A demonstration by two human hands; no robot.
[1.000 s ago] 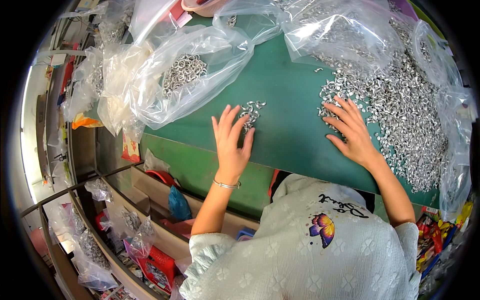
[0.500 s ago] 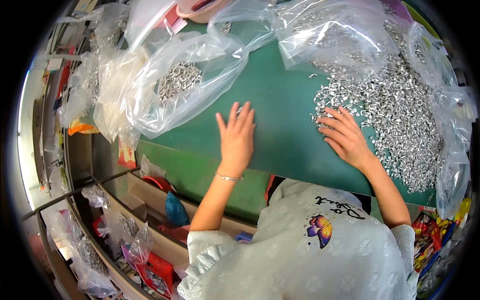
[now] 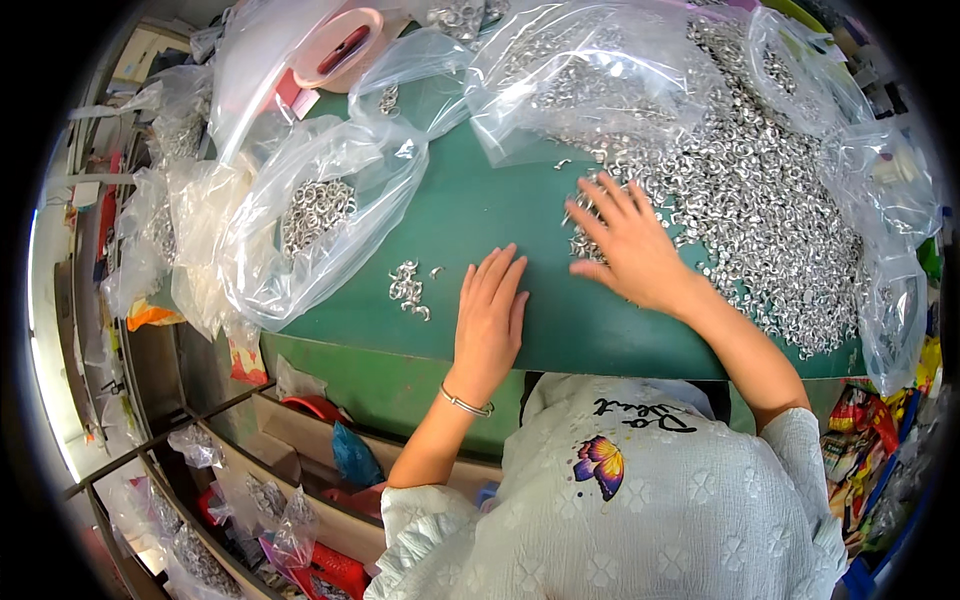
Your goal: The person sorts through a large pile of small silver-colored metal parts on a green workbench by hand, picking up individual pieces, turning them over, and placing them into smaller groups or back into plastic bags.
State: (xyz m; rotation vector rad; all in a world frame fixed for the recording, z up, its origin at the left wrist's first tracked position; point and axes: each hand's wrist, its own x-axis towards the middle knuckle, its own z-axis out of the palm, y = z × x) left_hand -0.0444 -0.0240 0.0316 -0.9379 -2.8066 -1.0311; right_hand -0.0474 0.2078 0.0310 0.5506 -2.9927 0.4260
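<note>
I see my left hand (image 3: 490, 315) lying flat, fingers together and holding nothing, on the green mat (image 3: 480, 215). A small cluster of silver rings (image 3: 408, 288) lies just beside it at nine o'clock. My right hand (image 3: 625, 245), fingers spread wide and empty, presses the near edge of the big ring heap (image 3: 760, 200), likely to rake pieces out. At ten o'clock, a clear bag (image 3: 310, 215) holds more rings.
</note>
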